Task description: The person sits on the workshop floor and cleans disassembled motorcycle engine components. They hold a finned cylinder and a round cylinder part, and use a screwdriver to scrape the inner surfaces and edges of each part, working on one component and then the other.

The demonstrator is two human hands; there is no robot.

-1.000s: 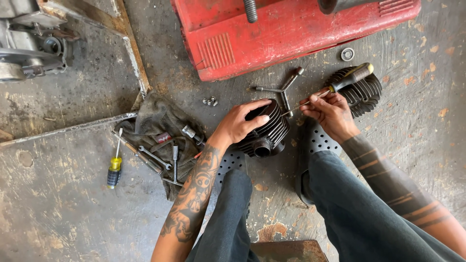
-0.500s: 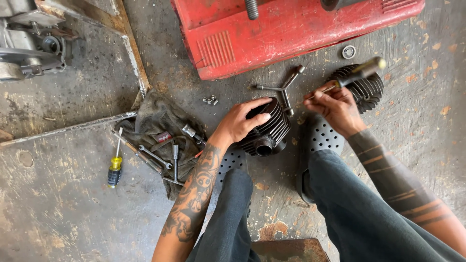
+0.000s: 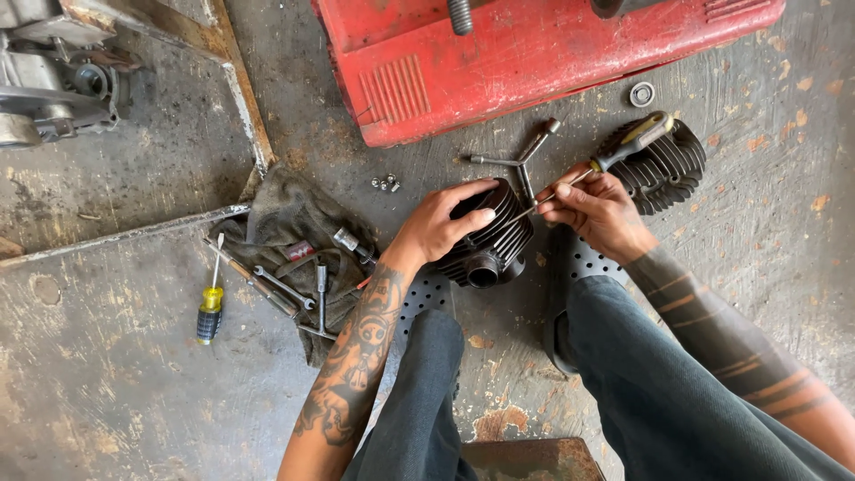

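A black finned engine cylinder (image 3: 494,249) rests on the concrete floor between my knees. My left hand (image 3: 443,221) lies over its top and grips it. My right hand (image 3: 595,209) holds a screwdriver (image 3: 623,144) with a black and yellow handle, its thin shaft angled down-left so the tip meets the cylinder's fins near my left fingers. A second black finned part (image 3: 668,167) lies just behind my right hand.
A three-way socket wrench (image 3: 524,158) lies past the cylinder, a red metal body (image 3: 499,53) beyond it. A dark rag (image 3: 289,227) at left carries wrenches and sockets. A yellow-handled screwdriver (image 3: 210,307), small nuts (image 3: 385,183), a washer (image 3: 641,93) and an engine (image 3: 53,89) lie around.
My right hand and the screwdriver shifted slightly, the handle swinging up and right while the tip stayed at the cylinder's fins. My left hand kept its grip on the cylinder.
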